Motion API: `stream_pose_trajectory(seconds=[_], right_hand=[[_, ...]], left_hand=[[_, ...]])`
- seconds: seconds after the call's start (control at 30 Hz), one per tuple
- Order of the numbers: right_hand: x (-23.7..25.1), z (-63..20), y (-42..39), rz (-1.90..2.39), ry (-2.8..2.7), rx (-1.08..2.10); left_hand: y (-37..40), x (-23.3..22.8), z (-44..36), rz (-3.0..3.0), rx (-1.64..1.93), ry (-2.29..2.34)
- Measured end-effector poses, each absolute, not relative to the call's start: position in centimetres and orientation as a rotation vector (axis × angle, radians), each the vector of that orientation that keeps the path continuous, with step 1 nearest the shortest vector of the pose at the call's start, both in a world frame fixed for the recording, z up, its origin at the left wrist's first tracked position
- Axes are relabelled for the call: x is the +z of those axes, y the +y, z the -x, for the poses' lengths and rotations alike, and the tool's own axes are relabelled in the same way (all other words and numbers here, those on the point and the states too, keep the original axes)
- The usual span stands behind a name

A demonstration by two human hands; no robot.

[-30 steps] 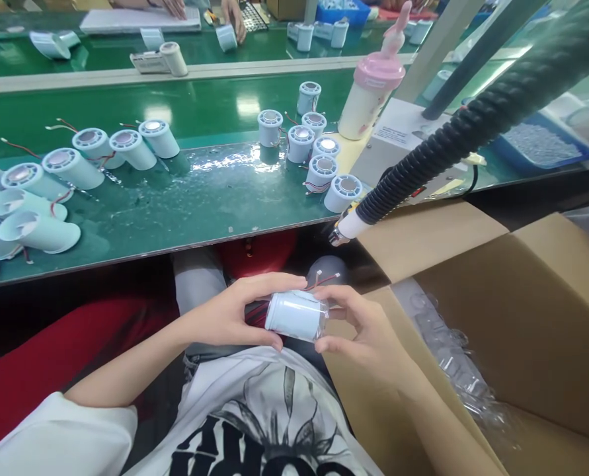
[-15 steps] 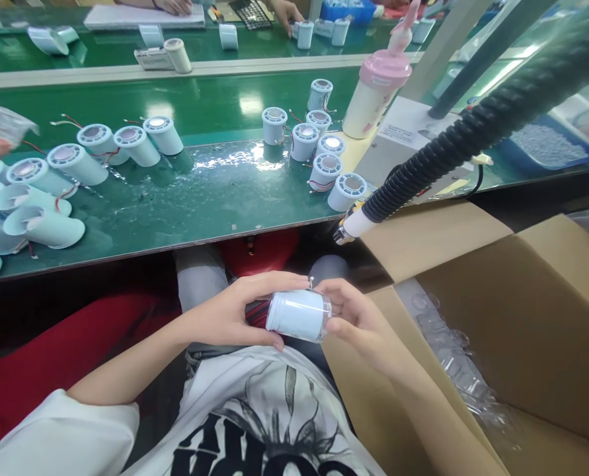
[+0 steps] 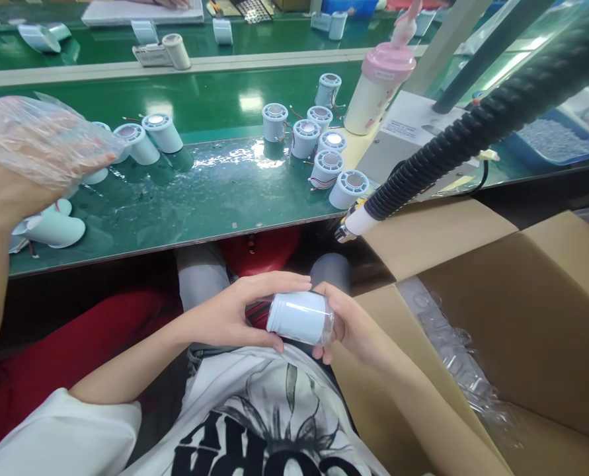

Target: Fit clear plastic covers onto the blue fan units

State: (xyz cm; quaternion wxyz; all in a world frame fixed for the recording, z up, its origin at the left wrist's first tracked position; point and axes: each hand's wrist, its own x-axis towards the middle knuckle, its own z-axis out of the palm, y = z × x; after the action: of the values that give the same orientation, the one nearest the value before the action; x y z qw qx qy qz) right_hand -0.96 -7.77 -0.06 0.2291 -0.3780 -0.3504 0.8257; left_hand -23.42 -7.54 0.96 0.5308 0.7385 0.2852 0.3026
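Note:
Above my lap, a light-blue cylinder (image 3: 298, 317) lies on its side with a clear plastic cup over its right end. My left hand (image 3: 247, 309) wraps round its left side, thumb below and fingers above. At the clear end, my right hand (image 3: 350, 322) closes on the plastic, with some fingertips showing underneath. On the green bench (image 3: 190, 211) in front stand several like cylinders with round metal tops and thin wires, one of them a near cylinder (image 3: 348, 190). Whether wires hang from the held one is hidden.
A co-worker's plastic-gloved hand (image 3: 46, 145) reaches over cylinders at the left. A black corrugated hose (image 3: 453, 132) slants down from the upper right. An open cardboard box (image 3: 512, 317) with clear plastic cups (image 3: 453, 350) sits at my right. A pink-lidded bottle (image 3: 381, 86) stands behind.
My right hand has turned round the clear end, its fingertips now showing below. The co-worker's gloved hand has come in from the left. Another hand across the bench has left view.

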Motion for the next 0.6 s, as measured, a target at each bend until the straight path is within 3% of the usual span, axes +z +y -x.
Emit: stream_pose_trajectory(seconds=[0.6], right_hand=[[0.37,1.58,-7.30,1.020,-0.402,2.750]], left_hand=[[-7.80,1.12,23.24,-1.681,0.737,0.733]])
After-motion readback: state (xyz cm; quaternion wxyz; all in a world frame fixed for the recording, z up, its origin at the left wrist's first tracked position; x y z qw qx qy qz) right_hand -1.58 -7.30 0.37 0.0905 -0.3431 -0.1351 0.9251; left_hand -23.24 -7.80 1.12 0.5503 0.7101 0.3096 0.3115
